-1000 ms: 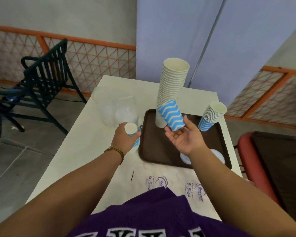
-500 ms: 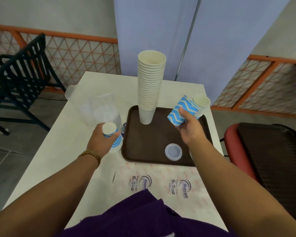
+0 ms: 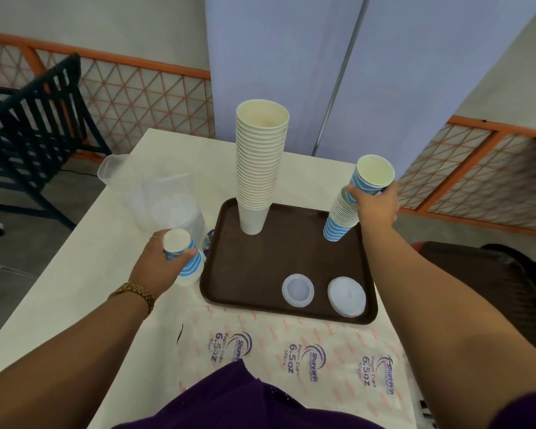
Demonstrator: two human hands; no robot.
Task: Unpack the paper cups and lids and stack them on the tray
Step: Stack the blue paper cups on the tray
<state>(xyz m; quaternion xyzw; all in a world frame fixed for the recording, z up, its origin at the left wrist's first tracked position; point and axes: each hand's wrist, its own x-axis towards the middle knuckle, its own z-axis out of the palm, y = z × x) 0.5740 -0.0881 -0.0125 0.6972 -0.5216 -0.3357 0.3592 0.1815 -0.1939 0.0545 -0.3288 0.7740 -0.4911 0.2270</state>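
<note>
Fingers (image 3: 387, 193) of the right hand (image 3: 375, 202) curl round a blue-striped cup (image 3: 372, 175), its axis tilted, directly above the blue-striped stack (image 3: 338, 219) on the tray (image 3: 291, 261); left hand (image 3: 160, 264) grips more cups (image 3: 183, 257) beside the tray.

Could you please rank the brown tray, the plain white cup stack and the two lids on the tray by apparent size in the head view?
Brown tray
White cup stack
Two lids, right and left: too alike to rank.

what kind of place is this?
Likely a café or canteen seating area, possibly semi-outdoor: a serving tray with paper cup stacks, an orange lattice railing, and a slatted chair.
</note>
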